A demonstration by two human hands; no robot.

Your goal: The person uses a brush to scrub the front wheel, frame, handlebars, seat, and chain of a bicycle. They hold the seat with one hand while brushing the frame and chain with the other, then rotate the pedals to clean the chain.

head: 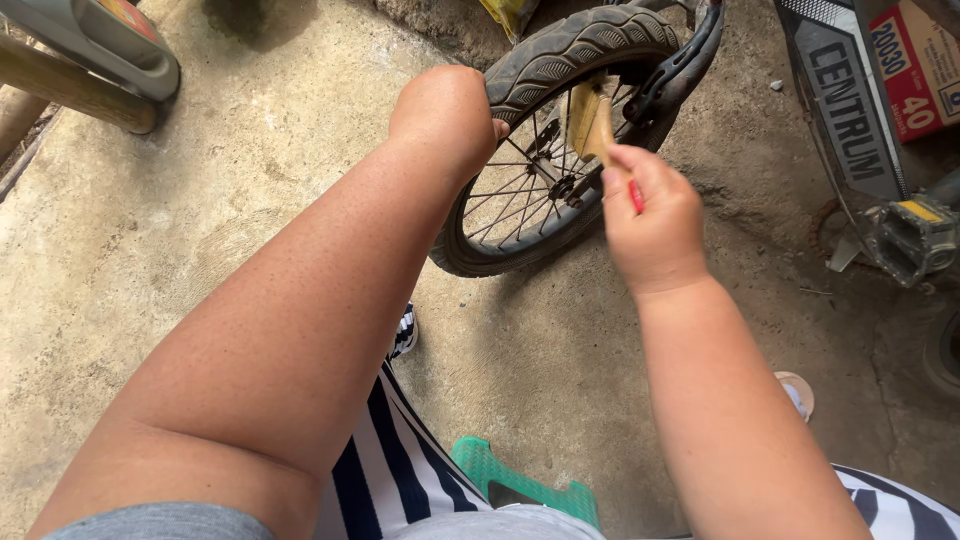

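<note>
A small bicycle wheel (560, 60) with a black tyre and thin spokes stands on the concrete floor ahead of me. My left hand (445, 110) is closed over the tyre's left side and grips it. My right hand (650, 225) holds a paintbrush (592, 120) with a red handle; its pale bristles rest against the spokes near the hub. A black mudguard (690, 55) curves over the top right of the wheel.
A bicycle frame (845, 110) with a grey-and-yellow pedal (915, 235) lies at the right, beside a cardboard box (920, 60). A green plastic stool (520, 485) shows under my striped trousers. A wooden post and a grey part (90, 60) sit at the upper left.
</note>
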